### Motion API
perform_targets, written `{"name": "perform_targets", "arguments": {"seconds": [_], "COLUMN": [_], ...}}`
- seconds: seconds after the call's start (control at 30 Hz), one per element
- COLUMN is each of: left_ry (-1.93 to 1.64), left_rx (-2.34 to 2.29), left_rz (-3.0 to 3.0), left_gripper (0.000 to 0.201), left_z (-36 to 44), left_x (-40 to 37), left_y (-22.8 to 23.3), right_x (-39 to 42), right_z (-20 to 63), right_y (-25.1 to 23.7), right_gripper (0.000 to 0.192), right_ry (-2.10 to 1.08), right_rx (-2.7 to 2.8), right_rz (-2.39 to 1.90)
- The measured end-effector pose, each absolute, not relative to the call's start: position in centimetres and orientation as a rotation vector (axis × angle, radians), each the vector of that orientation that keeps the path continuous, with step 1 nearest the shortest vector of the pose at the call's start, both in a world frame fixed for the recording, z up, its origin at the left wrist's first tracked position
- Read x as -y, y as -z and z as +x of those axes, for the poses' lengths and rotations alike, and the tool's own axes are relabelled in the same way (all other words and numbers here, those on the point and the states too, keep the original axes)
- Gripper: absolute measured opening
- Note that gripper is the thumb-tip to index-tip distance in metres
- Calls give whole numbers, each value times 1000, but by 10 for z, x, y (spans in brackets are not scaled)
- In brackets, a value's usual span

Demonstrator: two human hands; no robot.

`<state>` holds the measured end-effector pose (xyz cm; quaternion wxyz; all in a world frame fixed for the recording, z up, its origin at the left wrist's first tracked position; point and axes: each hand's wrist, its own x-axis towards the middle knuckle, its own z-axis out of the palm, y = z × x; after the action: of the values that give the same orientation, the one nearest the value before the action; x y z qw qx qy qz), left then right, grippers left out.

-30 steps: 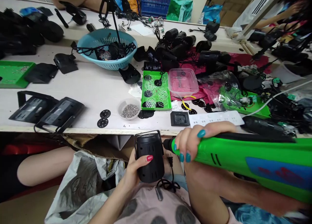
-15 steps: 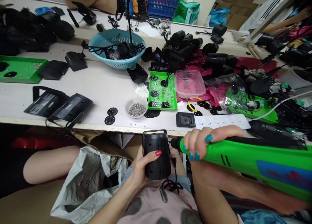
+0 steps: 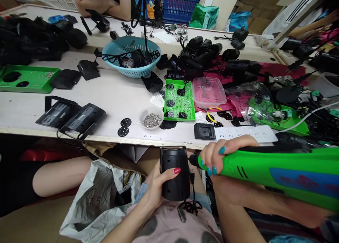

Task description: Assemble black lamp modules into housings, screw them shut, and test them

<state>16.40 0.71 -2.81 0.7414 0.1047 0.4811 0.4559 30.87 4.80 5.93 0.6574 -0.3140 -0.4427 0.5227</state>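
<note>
My left hand (image 3: 158, 183) is wrapped round a black casing (image 3: 175, 190) with a thin bracket at its top, held upright over my lap. Its thumb lies across the front. A black power cord (image 3: 192, 204) with a plug hangs on the casing's right and lies bunched on my clothes. In my right hand (image 3: 215, 154) is a green electric screwdriver (image 3: 254, 167), gripped near its nose and lying nearly level. The tool's dark tip meets the casing's right side; the screw itself is too small to make out.
On the table stand a bowl of small screws (image 3: 151, 121), a green tray (image 3: 193, 112), a blue basket (image 3: 132, 72), two bracketed black casings (image 3: 84, 119) and a white power strip (image 3: 245, 133). A white sack (image 3: 79, 207) sits left of my lap. Another person's arms (image 3: 106, 8) rest across the table.
The whole view has shifted slightly, so everything sits a little further right and lower. The bracket has tilted back relative to the casing. Both hands keep their hold.
</note>
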Motion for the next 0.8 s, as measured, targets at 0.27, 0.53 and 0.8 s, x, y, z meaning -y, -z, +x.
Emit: {"name": "perform_targets", "arguments": {"seconds": [0.27,0.53,0.8], "left_ry": [-1004,-1062,-1024], "left_rx": [-1126,-1119,-1113], "left_rz": [444,622,450], "left_gripper": [29,30,31], "left_z": [154,156,156], "left_x": [-1,-6,-12], "left_y": [50,27,43], "right_x": [-46,-49,-43], "right_z": [300,279,292], "right_y": [-71,-52,-68], "right_gripper": [24,19,15], "right_ry": [-1194,-1258,-1184], "right_rx": [1055,1030,1029], "right_rz": [-559,-455,-562]}}
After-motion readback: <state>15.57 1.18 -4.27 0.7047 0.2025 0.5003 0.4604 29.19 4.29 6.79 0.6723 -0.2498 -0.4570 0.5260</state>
